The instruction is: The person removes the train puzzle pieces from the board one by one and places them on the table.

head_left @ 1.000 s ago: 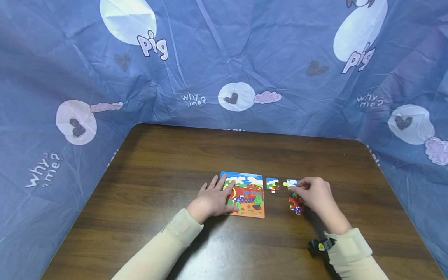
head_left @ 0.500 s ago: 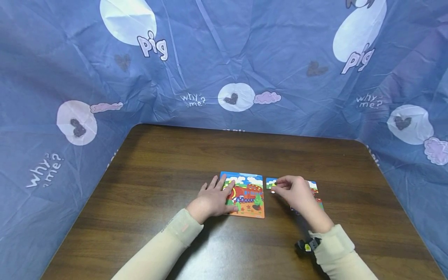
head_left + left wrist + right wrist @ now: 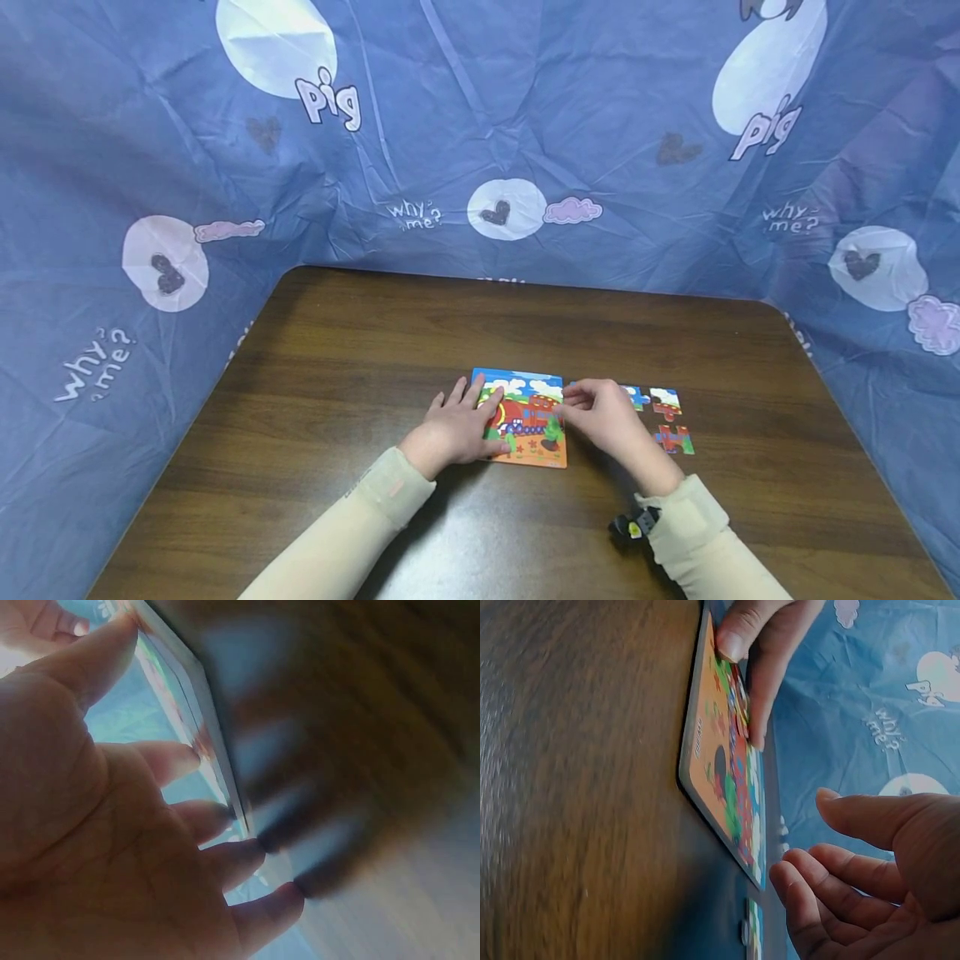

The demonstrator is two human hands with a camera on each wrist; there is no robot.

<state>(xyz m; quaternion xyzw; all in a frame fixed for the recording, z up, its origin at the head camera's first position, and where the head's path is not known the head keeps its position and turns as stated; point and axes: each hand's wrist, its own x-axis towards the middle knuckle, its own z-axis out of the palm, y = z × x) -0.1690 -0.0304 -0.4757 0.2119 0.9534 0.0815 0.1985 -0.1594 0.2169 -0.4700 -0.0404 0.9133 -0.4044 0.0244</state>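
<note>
A train picture puzzle (image 3: 528,446) lies flat on the wooden table. My left hand (image 3: 452,429) rests on its left side with spread fingers; the left wrist view shows fingertips along the edge. My right hand (image 3: 607,417) hovers by the puzzle's right edge, bent over the nearest loose jigsaw piece, which it mostly hides. From the right wrist view, thumb and fingers stand apart with nothing between them. Farther right lie a blue-and-white piece (image 3: 636,397), a cloud piece (image 3: 666,402) and a red-and-green piece (image 3: 678,440).
Brown wooden table (image 3: 360,358) surrounds the puzzle. A blue printed cloth (image 3: 420,150) hangs behind the table and along both sides. A small dark device (image 3: 630,527) is at the right wrist, beside the cream sleeve.
My right hand has moved left from the loose pieces to the puzzle's right edge, uncovering the pieces at the far right. My left hand stays where it was.
</note>
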